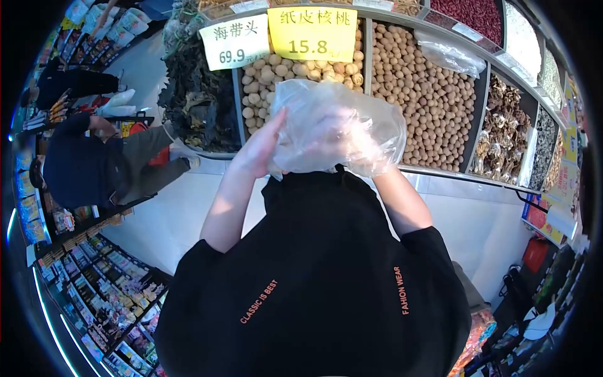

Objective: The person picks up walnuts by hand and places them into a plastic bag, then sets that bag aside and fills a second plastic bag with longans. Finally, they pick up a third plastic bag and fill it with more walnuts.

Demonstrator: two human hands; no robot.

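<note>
Plastic bag (386, 122) touching left hand (265, 146), veiling right hand (341, 133); walnuts (256, 94) just beyond. Cannot tell whether either grip is clenched or slack. Judged risk: hard pulling could split thin plastic.

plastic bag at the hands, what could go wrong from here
The clear plastic bag looks thin and crumpled, so it might tear or slip between the left hand and the right hand, which shows through the film.
It appears close below the yellow price card, so lifting it could knock the card.
The walnuts lie loose, so a brush might dislodge some.
</note>
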